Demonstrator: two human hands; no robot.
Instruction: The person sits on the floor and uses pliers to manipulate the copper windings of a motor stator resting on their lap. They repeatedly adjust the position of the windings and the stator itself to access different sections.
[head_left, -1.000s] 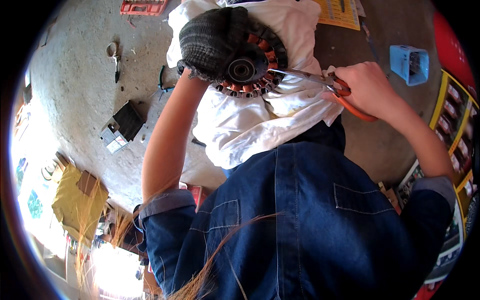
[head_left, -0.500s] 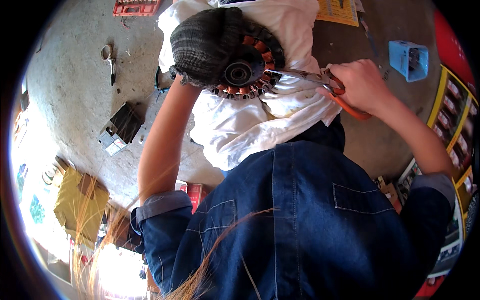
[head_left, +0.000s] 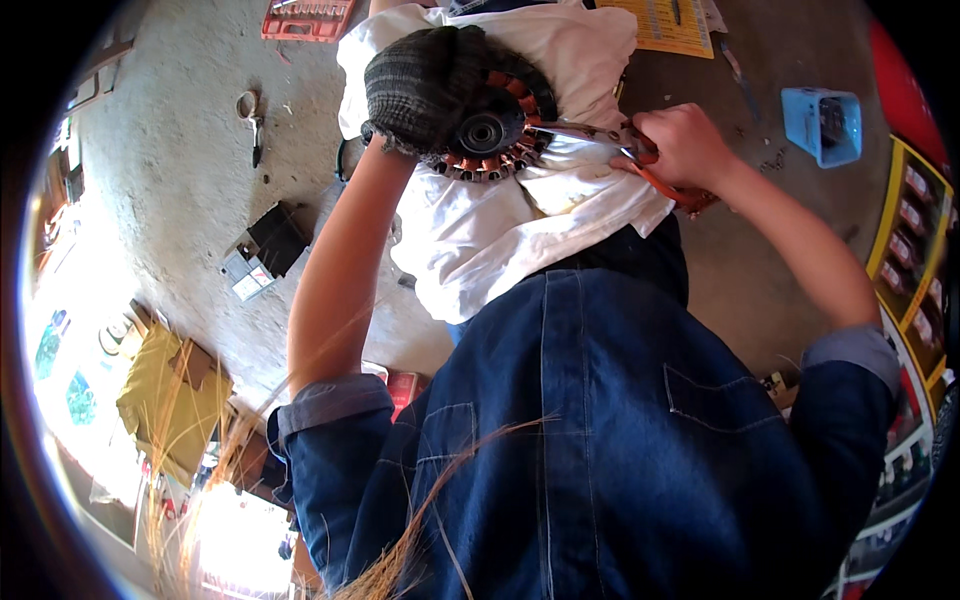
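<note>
My left hand (head_left: 420,92), in a dark grey striped knit glove, grips a round motor stator (head_left: 525,88) with copper windings and a black hub. The stator rests on a white cloth (head_left: 490,230) spread over my lap. My bare right hand (head_left: 685,145) is closed round the orange handles of a pair of scissors (head_left: 580,131). Their metal blades point left, and the tip reaches the stator beside its hub. Whether the tip touches the windings or the hub, I cannot make out. The glove hides the stator's left side.
On the concrete floor at left lie another pair of scissors (head_left: 254,128) and a black box (head_left: 278,238). A red tool case (head_left: 305,20) is at the far left, a yellow printed sheet (head_left: 660,28) at the far right. A blue basket (head_left: 822,128) stands right, near yellow-framed packages (head_left: 910,240).
The view has shifted slightly. My right hand and the scissors have moved a little left, keeping the tip at the stator. My left hand still grips the stator.
</note>
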